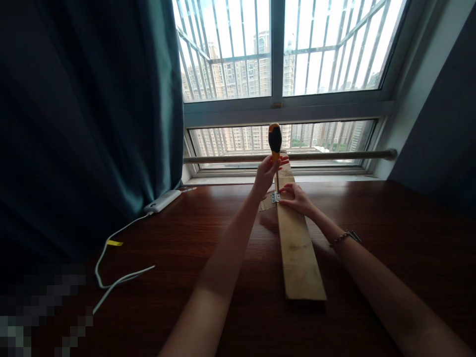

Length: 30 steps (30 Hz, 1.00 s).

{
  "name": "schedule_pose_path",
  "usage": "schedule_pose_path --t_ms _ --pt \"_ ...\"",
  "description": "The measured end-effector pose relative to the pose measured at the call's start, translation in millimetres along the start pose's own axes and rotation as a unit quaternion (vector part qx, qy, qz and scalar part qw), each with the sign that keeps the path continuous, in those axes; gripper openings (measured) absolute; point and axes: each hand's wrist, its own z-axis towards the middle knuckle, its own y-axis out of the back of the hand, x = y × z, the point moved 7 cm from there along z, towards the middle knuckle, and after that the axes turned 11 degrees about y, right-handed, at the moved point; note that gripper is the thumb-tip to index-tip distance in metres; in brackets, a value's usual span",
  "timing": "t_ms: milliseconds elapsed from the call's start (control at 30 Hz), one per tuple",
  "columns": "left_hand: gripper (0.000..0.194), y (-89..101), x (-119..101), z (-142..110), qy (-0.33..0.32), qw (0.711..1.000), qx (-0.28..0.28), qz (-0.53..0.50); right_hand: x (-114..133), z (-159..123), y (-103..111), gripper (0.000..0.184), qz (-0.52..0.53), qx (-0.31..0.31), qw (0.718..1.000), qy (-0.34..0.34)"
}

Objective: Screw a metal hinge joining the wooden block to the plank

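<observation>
My left hand (266, 173) is closed around the lower end of the black and yellow handle of a screwdriver (274, 139). The screwdriver stands upright, and its shaft points down at a small metal hinge (275, 197). That hinge lies at the left edge of a long wooden board (297, 248). Thumb and fingers of my right hand (295, 197) pinch at the hinge beside the screwdriver's tip; whether a screw is between them is too small to tell. A piece of brown cardboard or wood (267, 203) sticks out left of the board.
Dark curtains (111, 99) hang at the left. On the brown tabletop (223, 223) lie a white power strip (162, 201), its white cable (111, 230) and a yellow strip (115, 243). A metal rail (334, 156) crosses before the window. My right wrist wears a bracelet (340, 238) with thin metallic pieces.
</observation>
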Motion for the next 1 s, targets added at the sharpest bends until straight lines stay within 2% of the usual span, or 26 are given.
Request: schedule_pose_path --t_ms 200,300,400,500,533,600,633,700,767,833,900,933,967,1000 --pt "0.024 7.6 -44 -10 0.003 0.994 -0.043 -0.1 -3 -2 -2 0.051 0.021 -0.005 1.0 -0.007" --pt "0.024 6.0 -64 -21 0.06 0.987 -0.044 -0.141 -7 -3 -4 0.052 0.013 -0.003 1.0 -0.02" --pt "0.03 -5.1 -71 -36 0.157 0.974 -0.015 -0.164 1 2 0 0.058 0.004 -0.009 1.0 0.013" --pt "0.034 -25.2 -58 -59 0.277 0.944 0.049 -0.172 38 10 25 0.069 -0.053 -0.073 0.993 0.079" --pt "0.035 -32.6 -50 -68 0.316 0.931 0.073 -0.17 57 10 37 0.072 -0.086 -0.102 0.986 0.103" --pt "0.037 -46.3 -31 -92 0.386 0.9 0.117 -0.164 103 4 56 0.075 -0.157 -0.122 0.968 0.154" --pt "0.038 -51.9 -20 -105 0.421 0.883 0.132 -0.161 125 -2 60 0.074 -0.19 -0.095 0.961 0.176" --pt "0.039 -62.9 0 -135 0.484 0.844 0.168 -0.16 164 -23 56 0.071 -0.241 -0.005 0.943 0.231" --pt "0.04 -74.0 16 -164 0.52 0.81 0.216 -0.165 189 -54 51 0.063 -0.289 0.054 0.917 0.27" --pt "0.047 -83.4 30 -191 0.552 0.777 0.254 -0.166 199 -88 42 0.057 -0.304 0.105 0.9 0.296" --pt "0.056 -91.9 42 -214 0.576 0.749 0.282 -0.164 199 -117 35 0.053 -0.294 0.133 0.901 0.289" --pt "0.06 -96.3 45 -221 0.574 0.746 0.296 -0.165 196 -127 33 0.053 -0.281 0.137 0.909 0.274" --pt "0.062 -99.3 48 -224 0.558 0.756 0.301 -0.161 193 -135 33 0.052 -0.262 0.133 0.922 0.254" --pt "0.063 -100.5 49 -224 0.531 0.779 0.298 -0.149 190 -140 34 0.05 -0.24 0.121 0.936 0.228"
